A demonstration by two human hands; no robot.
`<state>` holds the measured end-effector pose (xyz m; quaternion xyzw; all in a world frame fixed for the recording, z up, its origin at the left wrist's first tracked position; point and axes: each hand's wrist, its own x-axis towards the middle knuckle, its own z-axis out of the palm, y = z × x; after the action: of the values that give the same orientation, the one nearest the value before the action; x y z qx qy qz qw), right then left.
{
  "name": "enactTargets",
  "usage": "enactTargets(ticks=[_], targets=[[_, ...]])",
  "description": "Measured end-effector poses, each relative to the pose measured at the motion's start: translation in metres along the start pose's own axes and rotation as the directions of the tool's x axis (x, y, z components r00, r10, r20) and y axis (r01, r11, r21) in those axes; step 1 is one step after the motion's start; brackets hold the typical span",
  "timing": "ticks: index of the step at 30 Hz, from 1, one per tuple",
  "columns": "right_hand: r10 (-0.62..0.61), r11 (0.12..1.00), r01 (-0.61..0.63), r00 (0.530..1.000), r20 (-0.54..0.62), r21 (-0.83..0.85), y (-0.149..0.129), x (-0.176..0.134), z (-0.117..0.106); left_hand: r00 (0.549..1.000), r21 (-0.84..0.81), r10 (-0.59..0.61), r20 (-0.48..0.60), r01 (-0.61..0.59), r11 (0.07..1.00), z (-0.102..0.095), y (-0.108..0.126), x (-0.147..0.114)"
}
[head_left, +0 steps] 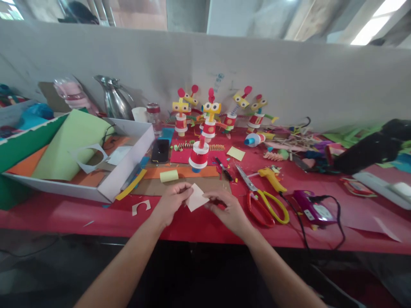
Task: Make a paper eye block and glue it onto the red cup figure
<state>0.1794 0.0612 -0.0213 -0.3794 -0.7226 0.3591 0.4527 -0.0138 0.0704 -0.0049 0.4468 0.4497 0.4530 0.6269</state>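
Note:
Between my hands is a small pale square of paper, turned so that a corner points toward me. My left hand pinches its left edge with thumb and fingers. At the right corner, the fingers of my right hand close on the same paper. Just beyond stands a red and white paper-cup figure with coiled paper arms and no head. A rolled yellow paper tube lies behind my left hand. Past my right hand are a black marker and large scissors with red and yellow handles.
Several finished cup figures stand along the wall. To the left is a white box of coloured paper, with a phone beside it. At right lie a yellow glue gun, a purple device and cables.

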Motion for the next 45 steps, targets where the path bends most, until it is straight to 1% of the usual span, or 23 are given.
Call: enactTargets(ticks=[2, 3, 4, 6, 7, 9, 11, 13, 16, 19, 24, 27, 33, 35, 41, 43, 45], targets=[[-0.089, 0.995, 0.093, 0.992, 0.094, -0.04, 0.007, 0.018, -0.007, 0.999, 0.042, 0.007, 0.053, -0.009, 0.999, 0.0, 0.007, 0.01], [-0.123, 0.991, 0.129, 0.985, 0.121, -0.045, 0.011, 0.025, -0.008, 0.998, 0.067, 0.03, 0.05, -0.033, 0.997, 0.0, 0.008, 0.014], [-0.15, 0.986, 0.157, 0.98, 0.131, -0.05, 0.014, 0.031, -0.008, 0.998, 0.091, 0.06, 0.034, -0.063, 0.994, 0.0, 0.009, 0.016], [-0.17, 0.982, 0.177, 0.979, 0.115, -0.059, 0.018, 0.036, -0.005, 0.993, 0.116, 0.115, -0.004, -0.114, 0.987, -0.001, 0.004, 0.02], [-0.165, 0.983, 0.171, 0.981, 0.098, -0.061, 0.02, 0.036, -0.003, 0.992, 0.105, 0.122, -0.012, -0.12, 0.987, -0.002, 0.001, 0.02], [-0.137, 0.989, 0.139, 0.99, 0.045, -0.055, 0.021, 0.034, 0.001, 0.996, 0.04, 0.086, 0.006, -0.087, 0.995, -0.005, -0.008, 0.02], [-0.09, 0.995, 0.09, 0.996, -0.008, -0.043, 0.02, 0.031, 0.003, 0.998, -0.029, 0.048, 0.035, -0.047, 0.998, -0.007, -0.016, 0.019], [-0.031, 0.999, 0.03, 0.999, -0.036, -0.033, 0.019, 0.03, 0.003, 0.998, -0.047, 0.042, 0.045, -0.04, 0.998, -0.008, -0.019, 0.017], [0.052, 0.999, -0.052, 0.997, -0.054, 0.002, 0.018, 0.031, 0.003, 0.996, 0.016, 0.069, 0.064, -0.07, 0.997, -0.007, -0.017, 0.016], [0.079, 0.997, -0.077, 0.994, -0.072, 0.019, 0.02, 0.032, 0.004, 0.992, 0.078, 0.091, 0.092, -0.098, 0.992, -0.005, -0.013, 0.015], [0.136, 0.989, -0.141, 0.985, -0.108, -0.043, 0.024, 0.031, 0.008, 0.988, 0.047, 0.099, 0.119, -0.105, 0.993, -0.004, -0.011, 0.011], [0.172, 0.981, -0.182, 0.976, -0.134, -0.063, 0.025, 0.03, 0.01, 0.989, 0.087, 0.109, 0.099, -0.118, 0.989, -0.002, -0.011, 0.012], [0.206, 0.973, -0.216, 0.971, -0.125, -0.079, 0.024, 0.031, 0.011, 0.991, 0.176, 0.113, 0.064, -0.123, 0.977, -0.002, -0.012, 0.016], [0.207, 0.975, -0.215, 0.969, -0.137, -0.053, 0.026, 0.031, 0.012, 0.992, 0.198, 0.118, 0.053, -0.126, 0.972, -0.002, -0.014, 0.016], [0.231, 0.97, -0.213, 0.96, -0.156, 0.119, 0.028, 0.031, 0.014, 0.991, 0.226, 0.125, 0.051, -0.134, 0.965, -0.002, -0.015, 0.016], [0.264, 0.953, -0.235, 0.954, -0.143, 0.192, 0.028, 0.032, 0.014, 0.99, 0.23, 0.133, 0.052, -0.142, 0.963, -0.003, -0.015, 0.017], [0.293, 0.932, -0.261, 0.951, -0.099, 0.253, 0.028, 0.032, 0.014, 0.989, 0.233, 0.141, 0.052, -0.15, 0.961, -0.003, -0.016, 0.017]])
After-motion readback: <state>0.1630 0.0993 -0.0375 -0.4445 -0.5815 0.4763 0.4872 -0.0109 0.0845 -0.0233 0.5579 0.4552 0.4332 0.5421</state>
